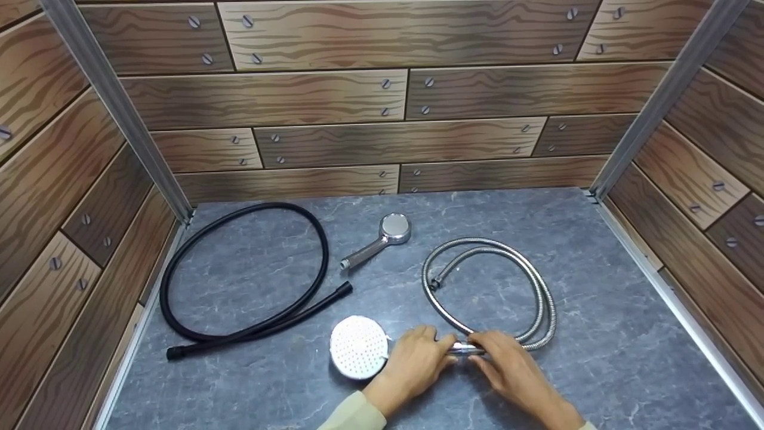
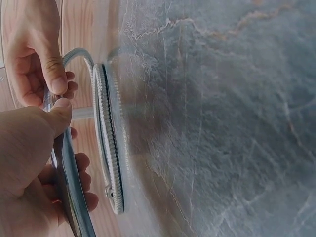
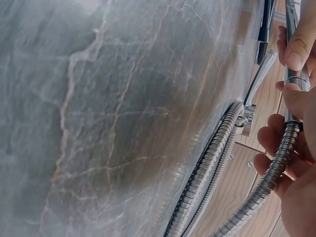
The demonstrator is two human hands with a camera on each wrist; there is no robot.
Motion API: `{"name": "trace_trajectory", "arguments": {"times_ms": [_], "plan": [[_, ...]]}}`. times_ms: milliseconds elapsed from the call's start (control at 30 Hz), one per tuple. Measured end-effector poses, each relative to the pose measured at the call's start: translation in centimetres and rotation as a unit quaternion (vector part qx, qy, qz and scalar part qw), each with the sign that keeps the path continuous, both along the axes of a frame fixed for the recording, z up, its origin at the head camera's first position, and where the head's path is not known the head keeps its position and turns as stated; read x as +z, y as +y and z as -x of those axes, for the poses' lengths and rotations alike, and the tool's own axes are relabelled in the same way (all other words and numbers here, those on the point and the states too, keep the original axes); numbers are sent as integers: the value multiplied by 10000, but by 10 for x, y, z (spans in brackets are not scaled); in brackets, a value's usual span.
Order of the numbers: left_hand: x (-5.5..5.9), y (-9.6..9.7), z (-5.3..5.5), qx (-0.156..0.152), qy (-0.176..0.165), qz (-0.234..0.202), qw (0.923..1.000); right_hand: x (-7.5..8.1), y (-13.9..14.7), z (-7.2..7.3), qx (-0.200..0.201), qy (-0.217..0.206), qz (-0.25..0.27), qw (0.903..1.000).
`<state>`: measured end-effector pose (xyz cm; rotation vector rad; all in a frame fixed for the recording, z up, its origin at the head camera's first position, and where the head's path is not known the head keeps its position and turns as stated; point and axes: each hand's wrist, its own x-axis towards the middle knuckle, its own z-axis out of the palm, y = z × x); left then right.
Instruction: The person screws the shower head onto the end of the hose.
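here the left hand [image 1: 412, 364] grips the white shower head's handle [image 2: 74, 197], its axis running sideways along the surface's near edge into the metal hose end [image 1: 468, 349] pinched by the right hand [image 1: 513, 373].

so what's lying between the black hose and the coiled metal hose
In the head view, the small chrome handheld shower head lies between the black hose and the metal hose, apart from both; the rest is bare grey surface.

A grey marbled bench [image 1: 609, 310] sits boxed in by three walls [image 1: 382, 119] of printed wood planks, with metal corner strips [image 1: 119, 107].
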<state>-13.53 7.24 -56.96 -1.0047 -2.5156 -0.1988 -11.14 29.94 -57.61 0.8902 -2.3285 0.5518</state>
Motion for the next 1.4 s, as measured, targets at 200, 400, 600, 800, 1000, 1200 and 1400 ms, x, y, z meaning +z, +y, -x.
{"name": "trace_trajectory", "arguments": {"times_ms": [200, 400, 600, 800, 1000, 1200, 1400], "plan": [[-1, 0, 1, 21, 7, -3, 10000, 0, 1, 0, -104, 103, -47, 9999], [-2, -1, 1, 43, -13, 10, 10000, 0, 0, 1, -57, 92, -46, 9999], [-1, -1, 1, 43, -48, 17, 10000, -1, 0, 1, -47, 32, -34, 10000], [-1, -1, 1, 58, -92, 40, 9999, 0, 0, 1, -86, 68, -76, 9999], [0, -1, 1, 30, -2, 10, 10000, 0, 0, 1, -58, 26, -48, 10000], [0, -2, 2, 32, 79, 39, 10000, -1, -1, 3, 34, 129, -46, 9999], [-1, -2, 3, 25, 74, 41, 10000, 0, -1, 4, 28, 135, -70, 9999]]}}
